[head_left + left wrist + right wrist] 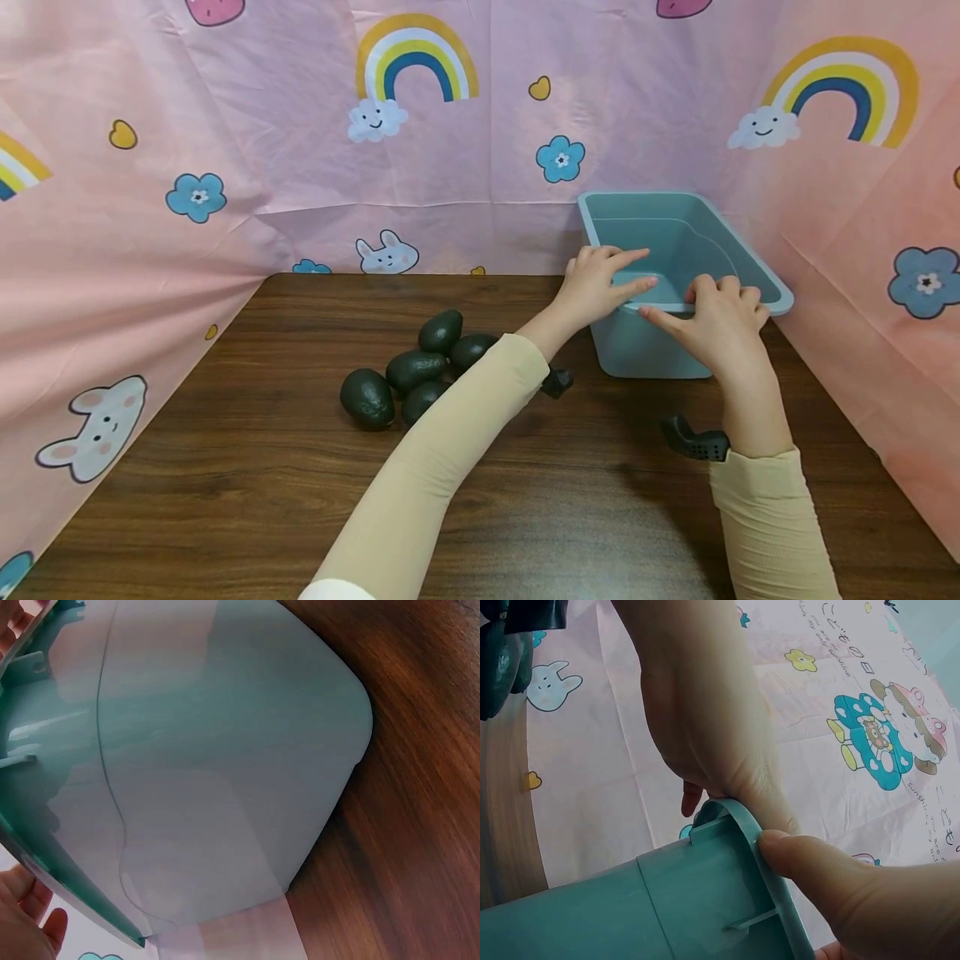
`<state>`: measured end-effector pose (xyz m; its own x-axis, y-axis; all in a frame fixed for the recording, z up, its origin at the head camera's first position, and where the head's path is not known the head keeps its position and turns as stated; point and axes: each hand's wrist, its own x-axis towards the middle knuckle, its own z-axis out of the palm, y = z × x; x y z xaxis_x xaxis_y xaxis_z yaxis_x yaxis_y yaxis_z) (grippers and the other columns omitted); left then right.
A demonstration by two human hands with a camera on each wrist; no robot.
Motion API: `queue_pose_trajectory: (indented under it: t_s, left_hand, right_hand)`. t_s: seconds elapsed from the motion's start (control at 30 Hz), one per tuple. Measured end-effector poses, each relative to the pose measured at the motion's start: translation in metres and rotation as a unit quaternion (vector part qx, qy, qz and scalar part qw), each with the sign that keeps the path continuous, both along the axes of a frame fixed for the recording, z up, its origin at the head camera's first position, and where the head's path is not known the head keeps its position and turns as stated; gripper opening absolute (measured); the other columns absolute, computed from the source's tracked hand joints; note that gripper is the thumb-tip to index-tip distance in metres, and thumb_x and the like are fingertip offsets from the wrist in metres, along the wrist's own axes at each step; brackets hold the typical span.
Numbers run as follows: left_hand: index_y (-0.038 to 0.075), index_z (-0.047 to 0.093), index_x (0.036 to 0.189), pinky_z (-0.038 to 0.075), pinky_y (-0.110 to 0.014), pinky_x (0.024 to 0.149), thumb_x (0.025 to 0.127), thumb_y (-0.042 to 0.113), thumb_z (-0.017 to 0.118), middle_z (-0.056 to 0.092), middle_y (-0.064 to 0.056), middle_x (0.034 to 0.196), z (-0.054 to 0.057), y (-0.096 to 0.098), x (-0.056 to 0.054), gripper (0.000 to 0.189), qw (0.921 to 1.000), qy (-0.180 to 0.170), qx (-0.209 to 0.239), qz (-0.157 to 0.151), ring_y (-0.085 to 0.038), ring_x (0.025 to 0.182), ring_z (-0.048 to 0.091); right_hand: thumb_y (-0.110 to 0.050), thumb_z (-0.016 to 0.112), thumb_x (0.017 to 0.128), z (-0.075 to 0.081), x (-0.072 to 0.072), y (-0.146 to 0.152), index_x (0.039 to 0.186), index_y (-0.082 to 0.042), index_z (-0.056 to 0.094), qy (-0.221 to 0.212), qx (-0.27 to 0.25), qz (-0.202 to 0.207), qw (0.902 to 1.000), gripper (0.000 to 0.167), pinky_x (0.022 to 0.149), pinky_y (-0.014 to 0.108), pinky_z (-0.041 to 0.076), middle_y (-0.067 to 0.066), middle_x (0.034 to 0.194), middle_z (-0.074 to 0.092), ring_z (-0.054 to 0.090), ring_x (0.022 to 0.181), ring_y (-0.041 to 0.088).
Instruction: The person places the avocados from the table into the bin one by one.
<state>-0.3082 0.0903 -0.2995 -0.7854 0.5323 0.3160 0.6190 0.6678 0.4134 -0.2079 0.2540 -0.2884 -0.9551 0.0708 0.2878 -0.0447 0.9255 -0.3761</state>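
Observation:
A light teal plastic bin (651,342) stands upright on the table at the back right, its open top showing. At its front left corner, my left hand (588,287) lies across the rim with thumb and index finger stretched out over the opening. My right hand (723,325) grips the front rim, its fingers bent over inside and the thumb (810,862) pressed on the outside. Left of the bin lie several dark green avocados (416,371), some partly hidden behind my left forearm. In the left wrist view, the bin's wall (225,765) fills most of the picture.
The brown wooden table (247,467) reaches back to a pink and lilac patterned cloth (465,158) that encloses the back and sides. Dark wrist mounts (697,442) stick out below both wrists. The bin stands close to the cloth at the right.

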Motion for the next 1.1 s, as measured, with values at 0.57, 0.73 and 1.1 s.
queue_pose_trajectory:
  t_s: [0.57,0.73,1.1]
  left_hand:
    - [0.034,0.031,0.151,0.017,-0.047,0.109,0.093,0.061,0.046,0.029,0.001,0.152,0.007,-0.019,0.004,0.066,0.9984,-0.037,0.003,-0.042,-0.021,0.138,0.02]
    - [0.034,0.028,0.151,0.015,-0.048,0.11,0.093,0.06,0.047,0.024,-0.002,0.154,0.009,-0.025,0.006,0.067,0.9979,-0.039,0.002,-0.051,-0.022,0.14,0.016]
    - [0.034,0.022,0.153,0.009,-0.049,0.112,0.089,0.061,0.054,0.015,-0.001,0.158,0.013,-0.036,0.014,0.076,0.9971,-0.037,0.0,-0.066,-0.022,0.144,0.006]
  right_hand:
    - [-0.071,0.057,0.08,0.0,-0.001,0.0,0.099,0.004,0.047,-0.003,0.001,-0.001,1.0,0.078,0.084,0.071,0.017,0.027,0.098,0.037,0.028,0.102,0.055]
    - [-0.071,0.056,0.081,0.0,-0.001,0.0,0.099,0.004,0.046,-0.004,0.005,-0.002,1.0,0.078,0.084,0.071,0.017,0.027,0.098,0.037,0.028,0.101,0.054]
    - [-0.071,0.056,0.081,-0.001,0.0,0.0,0.1,0.004,0.046,-0.009,0.003,-0.002,1.0,0.078,0.085,0.071,0.016,0.027,0.1,0.037,0.028,0.103,0.055]
